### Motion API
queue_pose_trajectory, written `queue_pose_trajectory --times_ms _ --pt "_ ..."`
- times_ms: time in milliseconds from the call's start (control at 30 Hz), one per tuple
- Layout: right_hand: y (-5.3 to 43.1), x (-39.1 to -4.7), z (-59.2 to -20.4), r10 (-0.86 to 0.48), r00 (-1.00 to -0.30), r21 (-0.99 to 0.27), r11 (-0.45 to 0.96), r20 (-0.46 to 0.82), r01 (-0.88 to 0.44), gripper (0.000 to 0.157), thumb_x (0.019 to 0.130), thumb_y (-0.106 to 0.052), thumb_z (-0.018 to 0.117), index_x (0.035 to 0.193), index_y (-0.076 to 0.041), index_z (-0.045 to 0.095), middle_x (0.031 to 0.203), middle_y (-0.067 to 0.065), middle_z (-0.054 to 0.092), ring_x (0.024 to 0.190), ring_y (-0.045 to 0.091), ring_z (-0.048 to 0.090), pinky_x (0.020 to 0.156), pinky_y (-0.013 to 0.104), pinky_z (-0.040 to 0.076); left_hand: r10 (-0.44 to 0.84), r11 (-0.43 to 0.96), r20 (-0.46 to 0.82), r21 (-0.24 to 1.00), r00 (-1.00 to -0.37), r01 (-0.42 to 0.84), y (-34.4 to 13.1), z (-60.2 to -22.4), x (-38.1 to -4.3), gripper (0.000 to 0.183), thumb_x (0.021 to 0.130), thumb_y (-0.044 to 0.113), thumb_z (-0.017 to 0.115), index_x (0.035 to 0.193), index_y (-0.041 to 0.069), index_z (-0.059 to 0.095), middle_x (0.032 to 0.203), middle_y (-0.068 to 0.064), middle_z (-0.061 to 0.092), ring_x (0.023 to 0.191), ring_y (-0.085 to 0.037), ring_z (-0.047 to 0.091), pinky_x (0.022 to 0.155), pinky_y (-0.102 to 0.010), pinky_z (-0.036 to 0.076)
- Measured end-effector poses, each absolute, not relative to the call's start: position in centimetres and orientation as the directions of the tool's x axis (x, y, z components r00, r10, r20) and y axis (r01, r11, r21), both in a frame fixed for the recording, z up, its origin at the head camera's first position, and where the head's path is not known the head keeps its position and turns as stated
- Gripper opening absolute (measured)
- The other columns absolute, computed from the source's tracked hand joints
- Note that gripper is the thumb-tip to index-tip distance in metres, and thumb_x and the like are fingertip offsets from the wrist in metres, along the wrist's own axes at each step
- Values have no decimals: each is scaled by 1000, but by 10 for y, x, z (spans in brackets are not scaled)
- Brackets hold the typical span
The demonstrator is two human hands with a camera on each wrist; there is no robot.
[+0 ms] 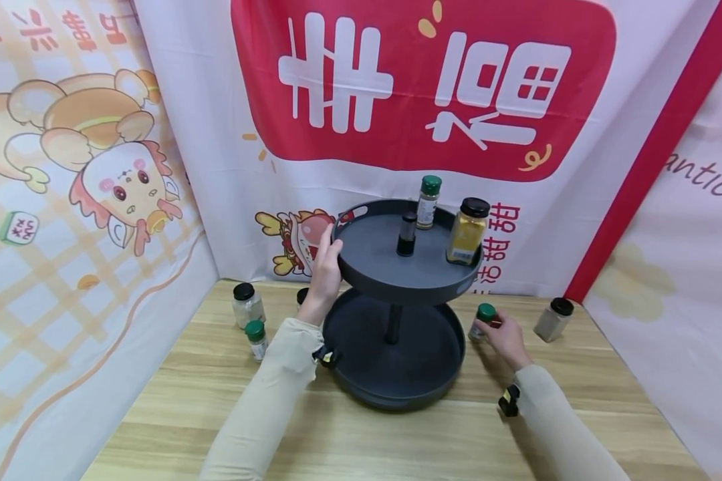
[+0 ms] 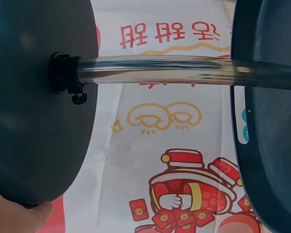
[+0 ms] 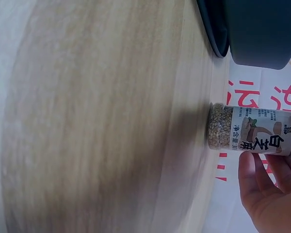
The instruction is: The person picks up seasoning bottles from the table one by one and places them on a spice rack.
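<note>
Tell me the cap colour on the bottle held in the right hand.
The cap is green, clearest in head view.

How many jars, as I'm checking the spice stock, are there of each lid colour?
Green-lidded jars: 3
Black-lidded jars: 4, one partly hidden
Total: 7

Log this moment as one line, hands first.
left hand: grips upper tray by its rim | right hand: pinches green-capped sesame jar beside two-tier stand | on upper tray: green-capped bottle, black-capped yellow jar
</note>
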State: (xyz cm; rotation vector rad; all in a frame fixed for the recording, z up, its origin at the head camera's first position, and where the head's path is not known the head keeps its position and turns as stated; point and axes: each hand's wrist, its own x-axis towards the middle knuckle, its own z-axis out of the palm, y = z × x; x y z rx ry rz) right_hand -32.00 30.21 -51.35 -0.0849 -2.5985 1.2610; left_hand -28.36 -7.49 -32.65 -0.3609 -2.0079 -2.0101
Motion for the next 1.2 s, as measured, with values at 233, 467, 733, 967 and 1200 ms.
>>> queue_pose_trajectory --times_ms 233,467,733,967,1200 --pt "306 -317 -508 175 -971 -780 625 165 -20 52 91 -38 62 122 3 55 117 27 57 108 37 54 85 46 48 -41 34 399 917 -916 398 -74 -331 -282 56 100 23 31 152 9 14 156 -7 13 140 -16 13 113 -35 13" --pt "306 -311 -494 163 -963 -758 649 215 -59 49 91 -39 62 115 3 57 109 25 62 101 35 58 84 45 47 -52 33 421 907 -906 420 -74 -333 -280 56 100 20 32 151 7 14 155 -8 15 139 -17 17 112 -35 15" --pt "304 -302 -471 156 -951 -748 655 267 -103 55 90 -42 61 120 4 57 108 24 63 98 34 60 80 43 49 -51 55 439 898 -897 436 -74 -334 -276 56 100 18 34 152 10 15 155 -5 15 139 -13 16 112 -34 14" --pt "300 -295 -451 176 -937 -737 667 301 -112 53 88 -47 63 112 0 60 100 19 64 89 29 59 69 35 48 -54 92 467 882 -883 461 -73 -335 -272 56 101 19 35 152 13 15 156 -2 14 140 -12 13 113 -35 13" --pt "298 -288 -432 178 -933 -731 672 314 -118 59 87 -52 61 112 1 60 104 21 63 95 32 59 75 43 49 -69 118 458 886 -886 448 -69 -336 -268 59 99 23 36 152 13 13 156 -1 13 140 -11 14 113 -37 14"
